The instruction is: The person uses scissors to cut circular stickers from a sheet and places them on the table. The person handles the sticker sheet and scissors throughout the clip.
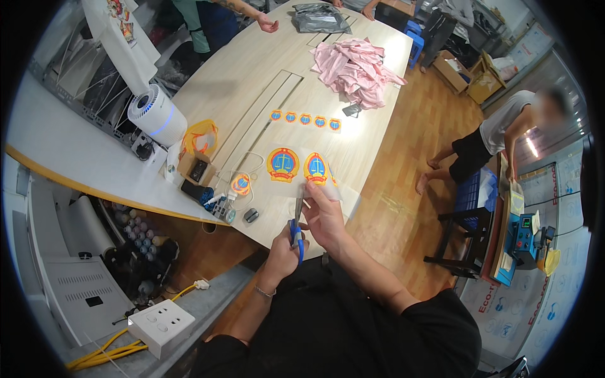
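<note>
My left hand (282, 253) grips the blue handles of a pair of scissors (297, 231), whose blades point up and away from me. With thumb and fingers my right hand (326, 215) holds a clear film sheet (283, 190) by its lower edge. Printed on the film are a round emblem with scales (283, 165) and a second such emblem (315, 168); the film's right side curls over. The blades are up against the lower edge of the film, beside my right thumb. Whether they are cutting into it cannot be told.
Beyond lies a row of small emblem stickers (305, 119) and a pile of pink fabric (357, 68). Cables, a small cardboard box (196, 168) and a white air purifier (157, 115) stand left. A person (505, 127) bends by a heat press (524, 241) at right; others stand around the table.
</note>
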